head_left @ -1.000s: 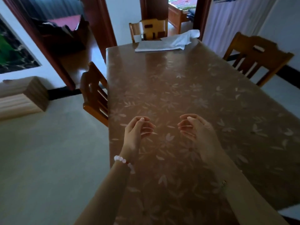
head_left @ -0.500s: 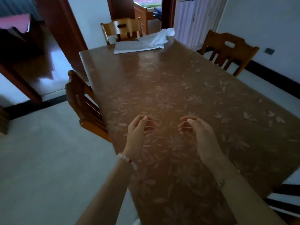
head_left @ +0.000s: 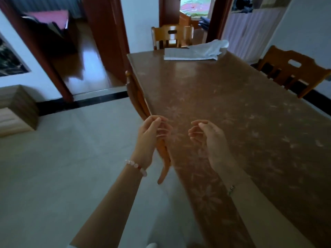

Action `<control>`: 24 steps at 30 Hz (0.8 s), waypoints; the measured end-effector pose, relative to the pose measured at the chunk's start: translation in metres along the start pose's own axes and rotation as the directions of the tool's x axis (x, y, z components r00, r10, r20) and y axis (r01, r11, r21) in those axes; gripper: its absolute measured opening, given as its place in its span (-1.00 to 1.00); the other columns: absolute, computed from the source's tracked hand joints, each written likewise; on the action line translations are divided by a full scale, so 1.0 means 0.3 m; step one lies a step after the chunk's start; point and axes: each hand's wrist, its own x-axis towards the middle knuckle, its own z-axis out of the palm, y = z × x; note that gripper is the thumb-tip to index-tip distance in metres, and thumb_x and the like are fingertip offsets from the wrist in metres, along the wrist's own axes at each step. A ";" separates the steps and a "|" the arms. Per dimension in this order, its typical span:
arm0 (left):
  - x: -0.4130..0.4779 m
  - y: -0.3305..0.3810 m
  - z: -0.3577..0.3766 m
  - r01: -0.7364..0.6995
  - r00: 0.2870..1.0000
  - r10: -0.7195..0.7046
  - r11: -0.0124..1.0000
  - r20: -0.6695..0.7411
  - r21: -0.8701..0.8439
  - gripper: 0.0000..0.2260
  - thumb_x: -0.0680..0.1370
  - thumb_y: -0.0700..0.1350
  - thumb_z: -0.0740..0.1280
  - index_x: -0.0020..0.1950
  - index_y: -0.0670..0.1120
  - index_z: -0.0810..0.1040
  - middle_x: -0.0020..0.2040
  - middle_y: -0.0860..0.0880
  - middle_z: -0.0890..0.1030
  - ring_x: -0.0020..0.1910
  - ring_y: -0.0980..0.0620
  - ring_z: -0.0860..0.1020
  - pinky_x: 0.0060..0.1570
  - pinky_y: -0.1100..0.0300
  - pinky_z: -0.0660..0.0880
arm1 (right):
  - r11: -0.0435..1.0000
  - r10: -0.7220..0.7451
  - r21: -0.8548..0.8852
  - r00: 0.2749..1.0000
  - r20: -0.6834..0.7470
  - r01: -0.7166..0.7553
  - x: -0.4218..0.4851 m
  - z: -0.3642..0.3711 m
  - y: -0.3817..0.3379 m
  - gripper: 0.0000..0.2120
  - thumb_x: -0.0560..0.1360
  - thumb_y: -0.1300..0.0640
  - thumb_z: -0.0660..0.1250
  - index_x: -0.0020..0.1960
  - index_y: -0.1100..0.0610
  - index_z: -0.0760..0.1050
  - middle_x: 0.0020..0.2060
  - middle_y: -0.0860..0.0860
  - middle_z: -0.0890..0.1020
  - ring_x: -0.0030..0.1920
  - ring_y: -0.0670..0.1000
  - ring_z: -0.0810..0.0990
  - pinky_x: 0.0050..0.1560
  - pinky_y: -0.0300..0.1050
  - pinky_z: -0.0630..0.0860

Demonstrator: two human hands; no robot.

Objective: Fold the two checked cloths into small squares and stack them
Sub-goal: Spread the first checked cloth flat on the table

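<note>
Stage shown: approach, before any fold. L. hand [head_left: 152,138] is held in the air at the near-left table edge, fingers loosely curled w/ thumb close to the index tip, nothing pinched. The two cloths [head_left: 195,51] are seen at the far end of the table [head_left: 232,113], well apart from both hands: one is laid flat, the other is rumpled on its right part. R. hand [head_left: 211,140] is raised over the tabletop, fingers half-curled and slightly spread, nothing held. No fold is judged to be begun. Next move, as judged: the far end must be reached along the table's side, then one cloth is to be taken by its corners and spread flat.

Materials, L to R. A ribbed, box-shaped block [head_left: 18,108], wood-toned, is set on the pale matt floor [head_left: 71,167]. A bead bracelet [head_left: 136,166], pale w/ one red bead, is worn at the l. wrist. A wooden chair [head_left: 138,97], orange-brown, is tucked against the table's left side. The tabletop is covered by a glossy brown sheet printed w/ pale flowers. The cloths appear thin, pale and limp; checks cannot be made out at this range. A second chair [head_left: 172,36] is placed behind them, a third chair [head_left: 293,74] at the right, both w/ slot-cut backs.
</note>
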 end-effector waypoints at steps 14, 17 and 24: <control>0.080 0.118 -0.487 -0.018 0.970 0.030 0.998 -0.239 0.053 -0.78 0.63 -0.13 0.10 -0.08 -0.11 0.51 -0.19 -0.08 0.60 -0.16 -0.03 0.57 -0.08 0.14 0.51 | 0.997 0.058 -0.071 0.973 0.223 -0.043 0.099 0.552 -0.007 -0.78 0.61 0.19 0.13 -0.08 0.12 0.53 -0.19 0.05 0.64 -0.14 -0.02 0.64 -0.09 -0.24 0.59; 0.144 0.127 -0.543 -0.020 0.963 0.033 0.998 -0.267 0.053 -0.78 0.64 -0.12 0.10 -0.07 -0.11 0.50 -0.18 -0.08 0.60 -0.15 -0.03 0.58 -0.08 0.15 0.52 | 0.997 0.040 -0.067 0.967 0.252 -0.024 0.158 0.629 -0.011 -0.79 0.61 0.18 0.12 -0.07 0.13 0.52 -0.19 0.02 0.63 -0.15 -0.05 0.62 -0.21 -0.34 0.58; 0.409 0.137 -0.683 -0.030 0.951 0.042 0.999 -0.306 0.044 -0.78 0.63 -0.13 0.09 -0.08 -0.11 0.50 -0.19 -0.07 0.59 -0.17 -0.02 0.57 -0.13 0.19 0.51 | 0.998 0.040 -0.048 0.949 0.313 -0.026 0.407 0.835 0.012 -0.79 0.61 0.17 0.12 0.04 0.20 0.52 -0.14 0.06 0.62 -0.09 -0.01 0.62 -0.07 -0.21 0.57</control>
